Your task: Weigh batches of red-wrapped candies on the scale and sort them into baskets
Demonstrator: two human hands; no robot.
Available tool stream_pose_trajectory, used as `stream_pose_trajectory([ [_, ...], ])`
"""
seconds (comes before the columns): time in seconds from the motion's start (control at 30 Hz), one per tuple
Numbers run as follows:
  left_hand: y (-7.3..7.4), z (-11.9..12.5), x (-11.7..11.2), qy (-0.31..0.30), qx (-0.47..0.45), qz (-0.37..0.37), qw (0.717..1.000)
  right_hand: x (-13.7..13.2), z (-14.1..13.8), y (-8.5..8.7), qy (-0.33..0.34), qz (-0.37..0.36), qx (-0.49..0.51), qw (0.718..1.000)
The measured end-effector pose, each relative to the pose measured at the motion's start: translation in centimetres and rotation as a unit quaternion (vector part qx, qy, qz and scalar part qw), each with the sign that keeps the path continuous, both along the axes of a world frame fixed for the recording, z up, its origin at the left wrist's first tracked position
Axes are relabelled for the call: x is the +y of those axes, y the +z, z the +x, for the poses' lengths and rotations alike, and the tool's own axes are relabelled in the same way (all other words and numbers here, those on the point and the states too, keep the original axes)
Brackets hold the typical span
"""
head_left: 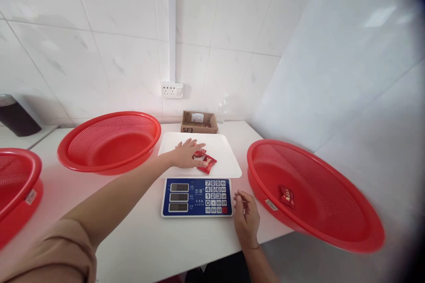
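Note:
My left hand [187, 154] reaches out over the white platter of the electronic scale [219, 146]. Its fingers lie flat and spread, touching small red snack packets [206, 162] that rest on the platter. My right hand [246, 216] hovers at the right corner of the scale's blue keypad panel [196, 196], fingers loosely curled with nothing visible in them. The red mesh basket [332, 216] to the right holds one red packet [287, 196].
Another red mesh basket [109, 141] stands left of the scale and a third [15, 185] at the far left edge. A small cardboard box [198, 122] sits against the tiled wall under a socket [171, 90]. A dark appliance [16, 117] is far left.

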State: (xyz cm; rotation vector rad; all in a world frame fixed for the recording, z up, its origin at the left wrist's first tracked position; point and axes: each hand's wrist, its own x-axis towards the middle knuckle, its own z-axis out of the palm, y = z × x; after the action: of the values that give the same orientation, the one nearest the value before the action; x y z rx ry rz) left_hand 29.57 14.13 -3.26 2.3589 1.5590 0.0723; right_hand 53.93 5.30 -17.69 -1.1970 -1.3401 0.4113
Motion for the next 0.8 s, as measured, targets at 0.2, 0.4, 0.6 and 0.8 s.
stream_pose_trajectory([
  [0.2, -0.4, 2.6, -1.1, -0.025, 0.004, 0.045, 0.999, -0.1, 0.0, 0.1, 0.002, -0.007, 0.008, 1.000],
  [0.4, -0.1, 0.6, -1.9, -0.032, -0.037, 0.037, 0.998, -0.1, 0.0, -0.1, 0.009, -0.008, 0.023, 1.000],
  [0.6, 1.5, -2.9, -2.6, 0.124, -0.169, 0.082, 0.974, -0.1, 0.0, 0.0, 0.003, 0.001, 0.039, 0.999],
  [0.8, 4.5, -6.2, -7.1, 0.254, -0.309, 0.164, 0.902, -0.2, -0.1, 0.2, -0.007, 0.010, 0.047, 0.999],
])
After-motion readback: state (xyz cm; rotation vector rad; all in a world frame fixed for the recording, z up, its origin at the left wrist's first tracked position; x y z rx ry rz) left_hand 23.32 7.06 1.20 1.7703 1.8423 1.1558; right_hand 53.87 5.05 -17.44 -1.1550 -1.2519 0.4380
